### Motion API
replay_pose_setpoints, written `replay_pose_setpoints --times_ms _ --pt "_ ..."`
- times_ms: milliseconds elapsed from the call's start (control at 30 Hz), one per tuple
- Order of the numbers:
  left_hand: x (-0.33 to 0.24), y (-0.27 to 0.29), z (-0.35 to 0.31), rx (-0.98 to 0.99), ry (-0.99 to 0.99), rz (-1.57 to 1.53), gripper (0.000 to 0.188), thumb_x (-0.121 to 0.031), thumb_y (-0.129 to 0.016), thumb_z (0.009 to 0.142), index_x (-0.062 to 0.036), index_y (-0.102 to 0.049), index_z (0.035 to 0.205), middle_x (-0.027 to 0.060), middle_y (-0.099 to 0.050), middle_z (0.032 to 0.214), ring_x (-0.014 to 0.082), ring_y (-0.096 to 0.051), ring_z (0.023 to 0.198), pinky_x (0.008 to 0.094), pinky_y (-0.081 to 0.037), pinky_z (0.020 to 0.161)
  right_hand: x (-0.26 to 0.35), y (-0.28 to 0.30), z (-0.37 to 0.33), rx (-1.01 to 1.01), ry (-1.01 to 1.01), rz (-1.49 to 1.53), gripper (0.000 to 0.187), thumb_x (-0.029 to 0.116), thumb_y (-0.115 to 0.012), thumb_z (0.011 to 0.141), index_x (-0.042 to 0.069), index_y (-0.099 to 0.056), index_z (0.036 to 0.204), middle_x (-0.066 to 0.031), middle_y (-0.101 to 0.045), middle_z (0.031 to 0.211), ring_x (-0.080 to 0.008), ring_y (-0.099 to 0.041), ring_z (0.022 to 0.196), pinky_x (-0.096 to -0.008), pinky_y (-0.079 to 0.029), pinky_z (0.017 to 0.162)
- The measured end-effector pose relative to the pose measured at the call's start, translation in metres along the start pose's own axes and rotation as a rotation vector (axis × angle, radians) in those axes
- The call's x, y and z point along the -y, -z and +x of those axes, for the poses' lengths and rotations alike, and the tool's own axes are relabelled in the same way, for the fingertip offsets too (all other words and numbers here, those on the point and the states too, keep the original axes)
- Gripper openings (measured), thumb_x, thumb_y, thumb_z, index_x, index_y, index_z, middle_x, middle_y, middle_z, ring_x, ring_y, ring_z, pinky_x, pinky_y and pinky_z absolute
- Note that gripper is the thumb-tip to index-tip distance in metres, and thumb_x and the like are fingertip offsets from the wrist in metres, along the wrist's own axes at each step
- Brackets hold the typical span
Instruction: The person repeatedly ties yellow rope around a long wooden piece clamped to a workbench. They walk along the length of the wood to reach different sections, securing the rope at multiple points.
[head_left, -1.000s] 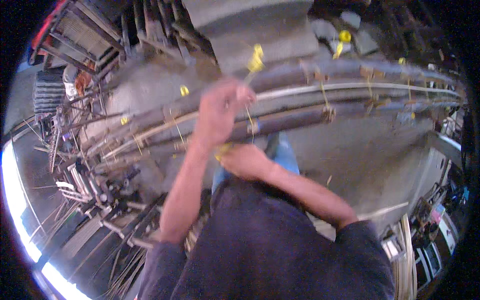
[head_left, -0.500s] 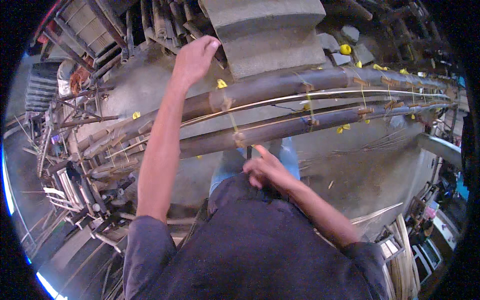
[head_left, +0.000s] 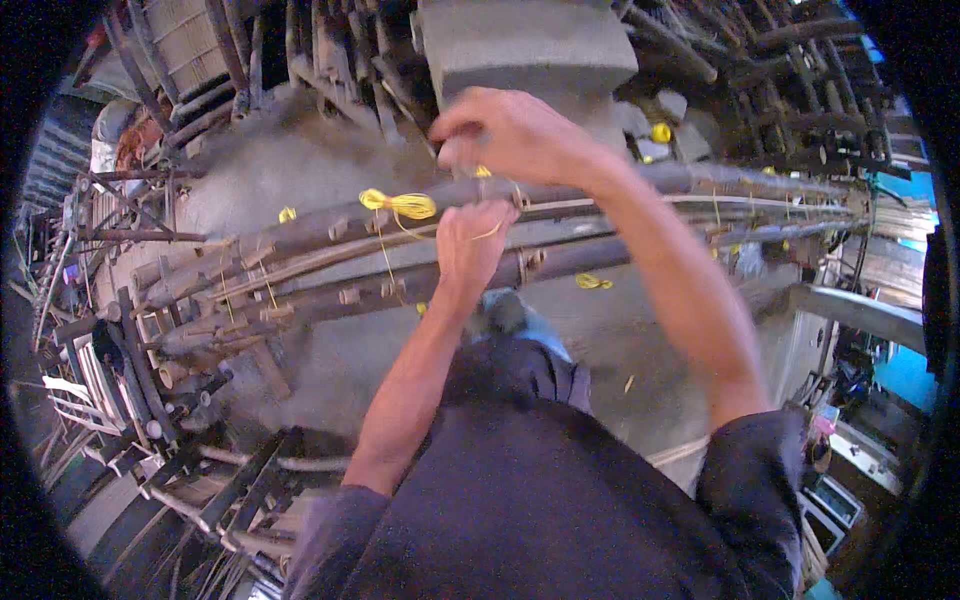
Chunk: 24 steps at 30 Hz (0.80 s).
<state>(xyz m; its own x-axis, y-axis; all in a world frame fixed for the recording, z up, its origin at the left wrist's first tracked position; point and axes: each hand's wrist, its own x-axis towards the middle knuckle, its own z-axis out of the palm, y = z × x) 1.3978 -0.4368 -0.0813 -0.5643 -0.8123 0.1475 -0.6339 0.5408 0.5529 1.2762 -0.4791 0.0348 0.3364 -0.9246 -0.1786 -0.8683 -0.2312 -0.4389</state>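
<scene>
Left hand (head_left: 472, 245), lowered to centre since the earlier frame, closed on yellow cord (head_left: 412, 206); right hand (head_left: 515, 135), raised to upper centre, fingers curled, grip blurred; bamboo poles (head_left: 590, 258) alongside.

Two long brown bamboo poles (head_left: 678, 179) run side by side before us, a thin pale strip (head_left: 570, 208) between. Our bare left grip (head_left: 470, 248) is closed near the far pole, a thin yellow cord (head_left: 490, 232) crossing its fingers. Just left, a looped yellow cord bundle (head_left: 398, 204) at that pole. Our bare right grip (head_left: 505, 135), blurred, hangs farther out, fingers curled; contents we cannot tell. Beyond: grey concrete block (head_left: 530, 60), round yellow roll (head_left: 660, 132).
</scene>
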Motion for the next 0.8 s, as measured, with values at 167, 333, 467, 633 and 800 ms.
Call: replay_pose_setpoints --times_ms 167,333,467,633,800 --pt "-0.005 -0.01 0.004 -0.107 -0.073 -0.008 0.014 -0.026 -0.064 0.084 -0.0127 -0.063 0.079 0.0051 -0.064 0.071 0.0259 -0.063 0.071 0.0394 -0.043 0.06 -0.093 -0.062 0.027 -0.131 -0.385 0.352 0.045 0.045 -0.052 0.091 0.003 -0.067 0.089 -0.0177 -0.066 0.074 -0.0383 -0.065 0.074 -0.0484 -0.051 0.07" --pt "0.006 -0.007 -0.007 -0.085 -0.05 0.03 0.015 -0.025 -0.064 0.085 -0.0109 -0.066 0.082 0.0072 -0.065 0.073 0.0268 -0.062 0.07 0.0396 -0.041 0.062 -0.004 -0.093 -0.122 -0.121 0.007 0.77 0.02 0.021 -0.052 0.09 0.003 -0.059 0.083 -0.011 -0.061 0.072 -0.034 -0.062 0.082 -0.0463 -0.048 0.082" --pt "-0.019 0.007 0.006 -0.08 -0.029 -0.196 0.01 -0.017 -0.065 0.084 -0.0076 -0.068 0.082 0.0101 -0.064 0.073 0.0274 -0.061 0.068 0.0369 -0.041 0.061 0.0 -0.169 -0.115 -0.116 0.191 0.325 0.021 0.024 -0.055 0.088 0.006 -0.06 0.079 -0.0129 -0.065 0.076 -0.0316 -0.066 0.072 -0.0455 -0.052 0.069" --pt "-0.025 0.012 0.092 0.15 0.234 -0.477 0.019 -0.019 -0.059 0.089 -0.0029 -0.066 0.083 0.0064 -0.057 0.065 0.0235 -0.054 0.061 0.0328 -0.044 0.062 -0.006 -0.171 -0.124 -0.13 0.15 0.313 0.015 0.022 -0.058 0.082 0.007 -0.058 0.078 -0.0096 -0.062 0.074 -0.0292 -0.065 0.072 -0.0418 -0.052 0.069" --pt "0.063 -0.032 0.137 0.542 0.462 -0.555 0.039 -0.038 -0.051 0.093 -0.0024 -0.067 0.096 0.0095 -0.065 0.08 0.0223 -0.062 0.07 0.0331 -0.049 0.068 0.012 -0.146 -0.126 -0.086 0.073 0.323 0.014 0.013 -0.064 0.079 0.007 -0.062 0.091 -0.0116 -0.062 0.089 -0.0311 -0.063 0.086 -0.0434 -0.051 0.076"
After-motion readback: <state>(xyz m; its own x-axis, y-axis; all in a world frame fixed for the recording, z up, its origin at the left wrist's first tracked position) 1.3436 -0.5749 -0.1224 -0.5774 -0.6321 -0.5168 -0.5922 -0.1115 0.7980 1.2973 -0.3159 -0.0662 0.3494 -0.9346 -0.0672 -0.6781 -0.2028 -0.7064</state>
